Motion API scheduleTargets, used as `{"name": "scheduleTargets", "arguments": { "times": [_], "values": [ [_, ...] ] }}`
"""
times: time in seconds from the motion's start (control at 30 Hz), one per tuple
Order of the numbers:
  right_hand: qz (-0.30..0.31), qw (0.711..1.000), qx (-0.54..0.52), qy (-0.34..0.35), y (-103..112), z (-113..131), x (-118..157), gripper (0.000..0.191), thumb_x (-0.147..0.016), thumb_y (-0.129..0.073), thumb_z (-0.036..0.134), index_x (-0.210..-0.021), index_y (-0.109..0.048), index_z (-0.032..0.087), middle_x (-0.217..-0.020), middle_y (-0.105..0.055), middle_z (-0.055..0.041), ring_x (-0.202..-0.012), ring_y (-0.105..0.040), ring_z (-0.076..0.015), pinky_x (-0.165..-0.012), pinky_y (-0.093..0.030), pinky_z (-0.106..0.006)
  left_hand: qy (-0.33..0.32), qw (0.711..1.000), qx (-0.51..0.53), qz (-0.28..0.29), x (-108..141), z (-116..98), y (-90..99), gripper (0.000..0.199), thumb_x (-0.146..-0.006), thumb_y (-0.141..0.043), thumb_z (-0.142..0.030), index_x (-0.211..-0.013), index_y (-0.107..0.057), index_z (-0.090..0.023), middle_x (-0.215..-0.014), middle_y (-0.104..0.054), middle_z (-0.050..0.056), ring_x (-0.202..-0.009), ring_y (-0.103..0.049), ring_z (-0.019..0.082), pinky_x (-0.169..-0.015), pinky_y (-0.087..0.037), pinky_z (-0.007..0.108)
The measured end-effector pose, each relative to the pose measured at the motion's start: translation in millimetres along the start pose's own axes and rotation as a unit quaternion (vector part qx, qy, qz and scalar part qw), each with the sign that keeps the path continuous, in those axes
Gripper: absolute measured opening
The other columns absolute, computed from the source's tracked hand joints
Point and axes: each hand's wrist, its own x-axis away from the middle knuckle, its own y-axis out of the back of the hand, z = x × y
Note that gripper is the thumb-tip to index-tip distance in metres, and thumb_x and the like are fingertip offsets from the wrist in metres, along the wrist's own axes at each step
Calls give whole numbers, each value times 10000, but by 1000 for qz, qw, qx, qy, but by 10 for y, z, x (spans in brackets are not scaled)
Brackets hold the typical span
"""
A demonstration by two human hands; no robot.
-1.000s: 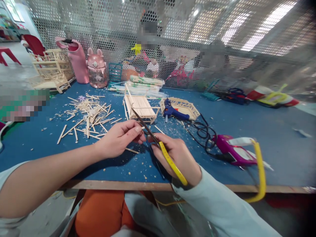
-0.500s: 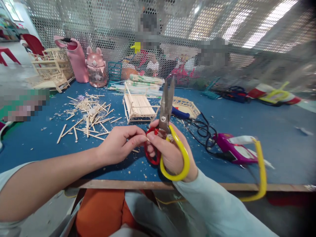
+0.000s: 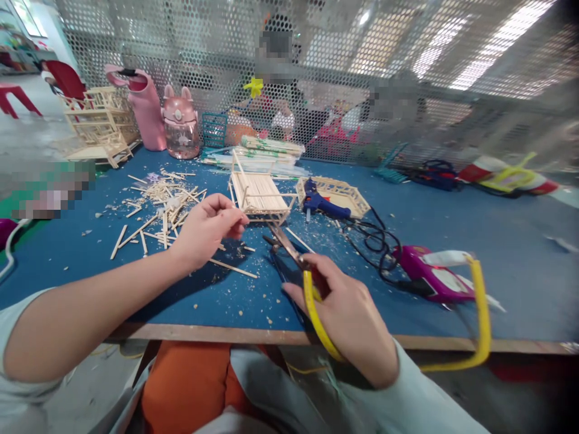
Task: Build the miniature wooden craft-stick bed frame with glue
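Observation:
My left hand [image 3: 210,232] is closed in a pinch just in front of a small bed-shaped frame [image 3: 261,191] made of thin wooden sticks; whatever sits between the fingertips is too small to make out. Low over the table, my right hand [image 3: 350,313] holds scissors [image 3: 289,248] by their yellow handle, the blades pointing away and to the left. The other handle is mostly hidden. A loose stick [image 3: 233,268] lies below my left hand, and another rests beside the blades.
Cut sticks [image 3: 169,208] are heaped at left. A blue glue gun [image 3: 330,206] lies on an octagonal stick tray [image 3: 355,191], near black cable and a purple tool [image 3: 429,274]. Bottles [image 3: 181,123] and stick packs [image 3: 271,147] stand before a perforated metal screen [image 3: 325,54]; people are behind it.
The scissors have swung down from upright to low over the table, with my right hand moving right. My left hand has parted from it, moving left and up toward the stick frame.

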Motion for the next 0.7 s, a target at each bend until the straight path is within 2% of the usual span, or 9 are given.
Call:
{"name": "scheduleTargets", "arguments": {
  "times": [0.07, 0.17, 0.3, 0.43, 0.57, 0.7],
  "values": [
    [24, 999, 24, 16, -1, -54, 98, 240, -745, -625, 327, -949, -589, 205, -634, -608, 9, -511, -547, -138, -489, -422, -250, -32, 999, -9, -22, -72, -22, 50, 152, -680, -611, -139, -635, -469, -169, -565, -627, -25, -444, -527, 53, -439, -423, 173],
    [17, 999, 27, 42, -22, -64, 164, 191, -771, -540, 247, -947, -607, 211, -672, -647, -2, -542, -592, -145, -499, -434, -245, -74, 996, -25, -51, -162, -43, 128, 128, -684, -625, -140, -696, -502, -173, -556, -612, -36, -425, -509, 49, -428, -409, 178],
    [-3, 998, 38, 43, -32, -140, 136, 230, -736, -497, 179, -929, -619, 206, -689, -668, -10, -547, -614, -149, -505, -444, -244, -95, 991, -42, -80, -241, -42, 213, 122, -705, -627, -138, -801, -559, -170, -572, -585, -50, -463, -523, 46, -484, -438, 181],
    [-6, 999, 40, 26, 36, -359, 72, 213, -757, -514, 225, -942, -615, 195, -647, -646, -11, -524, -595, -154, -497, -440, -254, -96, 990, -66, -82, -264, -9, 261, 161, -703, -647, -137, -857, -613, -170, -637, -589, -42, -529, -550, 50, -553, -465, 192],
    [25, 998, -51, 14, 248, -450, -126, 252, -776, -577, 336, -981, -588, 191, -659, -630, -10, -529, -571, -149, -516, -451, -268, -68, 992, -85, -59, -226, 32, 267, 207, -717, -667, -186, -923, -659, -171, -672, -608, -24, -559, -548, 56, -596, -481, 205],
    [36, 973, -219, 57, 455, -277, -534, 242, -777, -587, 363, -966, -545, 219, -726, -577, -6, -596, -540, -137, -520, -438, -259, -33, 992, -116, -29, -133, 50, 236, 185, -701, -702, -272, -852, -689, -166, -670, -625, -10, -576, -560, 73, -601, -492, 215]
  ]
}}
